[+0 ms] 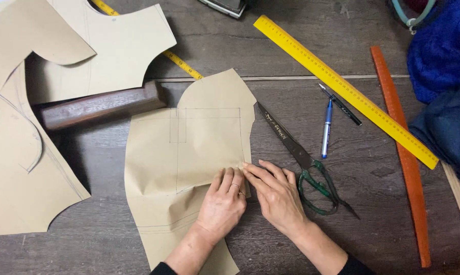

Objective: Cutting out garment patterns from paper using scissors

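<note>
Single head camera: I am seeing it looking steeply down, close over the dark wooden table (214,51), framing both hands at bottom.

Bare dark table (214,46) is lying open at upper centre and along the bottom left edge of the frame. Right of the right hand (278,196), the scissors (298,153) are blocking the way, with two pens (332,119) just above them. The yellow ruler (344,89) and orange strip (405,153) are fencing off the right side. At left, a wooden block (100,107) and paper pieces (21,153) are crowding the surface.
</note>
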